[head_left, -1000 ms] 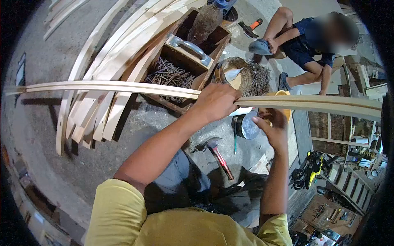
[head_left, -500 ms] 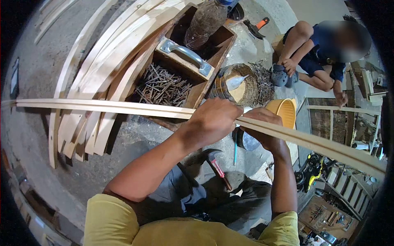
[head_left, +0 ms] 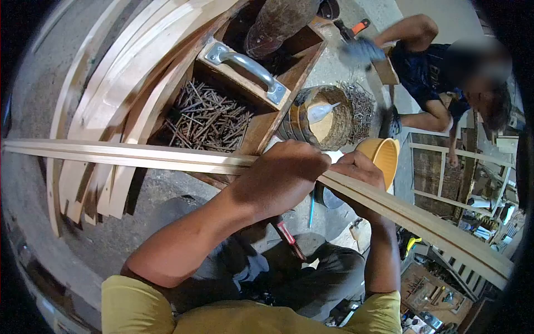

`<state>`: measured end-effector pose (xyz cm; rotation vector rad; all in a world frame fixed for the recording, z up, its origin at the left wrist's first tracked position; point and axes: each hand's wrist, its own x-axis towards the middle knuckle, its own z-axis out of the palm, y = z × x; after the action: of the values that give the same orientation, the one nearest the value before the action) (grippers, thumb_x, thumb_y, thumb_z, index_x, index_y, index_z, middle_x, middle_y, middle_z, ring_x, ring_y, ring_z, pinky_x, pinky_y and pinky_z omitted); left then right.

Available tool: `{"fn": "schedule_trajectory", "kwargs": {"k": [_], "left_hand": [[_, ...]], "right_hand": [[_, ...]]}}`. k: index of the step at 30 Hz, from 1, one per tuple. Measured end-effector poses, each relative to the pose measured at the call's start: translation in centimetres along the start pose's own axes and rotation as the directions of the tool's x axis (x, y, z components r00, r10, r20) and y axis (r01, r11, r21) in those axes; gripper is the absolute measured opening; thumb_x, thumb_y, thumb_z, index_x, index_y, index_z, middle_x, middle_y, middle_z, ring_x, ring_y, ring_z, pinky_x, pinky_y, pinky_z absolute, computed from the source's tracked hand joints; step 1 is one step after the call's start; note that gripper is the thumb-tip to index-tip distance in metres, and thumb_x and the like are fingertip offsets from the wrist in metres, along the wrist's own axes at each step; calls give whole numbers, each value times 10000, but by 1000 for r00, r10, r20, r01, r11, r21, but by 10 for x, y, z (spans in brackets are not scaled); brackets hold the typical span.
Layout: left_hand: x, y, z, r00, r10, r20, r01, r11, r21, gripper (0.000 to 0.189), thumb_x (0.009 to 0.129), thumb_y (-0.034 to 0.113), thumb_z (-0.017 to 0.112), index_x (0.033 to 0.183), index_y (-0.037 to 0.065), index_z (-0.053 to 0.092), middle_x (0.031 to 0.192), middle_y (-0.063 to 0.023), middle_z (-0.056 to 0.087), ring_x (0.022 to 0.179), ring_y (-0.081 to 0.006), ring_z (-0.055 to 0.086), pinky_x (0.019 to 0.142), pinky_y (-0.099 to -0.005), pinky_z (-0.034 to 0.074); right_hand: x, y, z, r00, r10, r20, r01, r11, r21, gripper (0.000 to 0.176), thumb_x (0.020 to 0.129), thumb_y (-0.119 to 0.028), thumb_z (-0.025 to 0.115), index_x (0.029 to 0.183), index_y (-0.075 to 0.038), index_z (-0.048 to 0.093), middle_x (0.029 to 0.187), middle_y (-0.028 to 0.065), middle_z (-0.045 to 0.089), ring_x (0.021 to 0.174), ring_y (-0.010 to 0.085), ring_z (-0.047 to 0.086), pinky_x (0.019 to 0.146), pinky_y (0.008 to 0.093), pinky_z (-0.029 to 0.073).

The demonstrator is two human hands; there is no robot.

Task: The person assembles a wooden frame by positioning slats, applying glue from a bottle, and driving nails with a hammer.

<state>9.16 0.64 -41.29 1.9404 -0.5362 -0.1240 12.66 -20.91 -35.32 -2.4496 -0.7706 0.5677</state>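
Observation:
A long, thin wooden strip with a lengthwise groove spans the view, running from far left to lower right. My left hand is wrapped around it near the middle, knuckles up. Close beside it, my right hand grips the same strip, its fingers partly hidden behind the wood. Below my hands, a hammer with a red handle lies near my legs. A thin blue stick is on the ground just under the strip.
Beyond the strip stands a wooden toolbox holding nails and a dark bottle. Curved wooden pieces lie left. A bucket and yellow container stand ahead. Another person sits at upper right.
The strip's right end has dipped while both hands stay on it. The other person's gloved or covered limb has shifted toward the orange-handled tool. My view has moved slightly.

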Motion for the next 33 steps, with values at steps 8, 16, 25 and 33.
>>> {"fn": "schedule_trajectory", "kwargs": {"k": [8, 16, 25, 33], "left_hand": [[1, -2, 5, 992, 57, -111, -59, 998, -14, 66, 750, 20, 614, 808, -8, 627, 766, -208, 630, 767, -380, 644, 708, -466, 506], [0, -1, 5, 997, 17, -73, -15, 999, 30, 136, 758, 61, 666, 884, 20, 632, 826, -171, 648, 811, -377, 640, 743, -459, 504], [-1, 0, 7, 974, 73, -213, -76, 997, -7, 36, 747, 6, 591, 758, 11, 626, 717, -190, 615, 728, -367, 637, 687, -466, 497], [0, 0, 3, 999, -1, -37, 2, 1000, 26, 212, 759, 73, 670, 966, 33, 644, 918, -159, 661, 873, -369, 638, 782, -458, 507]], "right_hand": [[1, 2, 2, 999, -31, -27, 30, 999, -22, 249, 719, -117, 786, 958, -68, 735, 881, 80, 667, 837, 224, 662, 731, 333, 540], [2, 5, 2, 996, -91, -13, 90, 994, -62, 237, 727, -129, 778, 950, -69, 726, 885, 77, 680, 853, 228, 659, 741, 345, 541], [1, 6, 1, 991, -130, 8, 130, 986, -103, 250, 725, -132, 775, 957, -63, 716, 922, 86, 678, 903, 244, 655, 782, 354, 548], [1, 8, 3, 992, -124, -11, 122, 986, -115, 247, 721, -137, 771, 951, -65, 714, 921, 88, 677, 914, 253, 658, 789, 363, 550]]}}
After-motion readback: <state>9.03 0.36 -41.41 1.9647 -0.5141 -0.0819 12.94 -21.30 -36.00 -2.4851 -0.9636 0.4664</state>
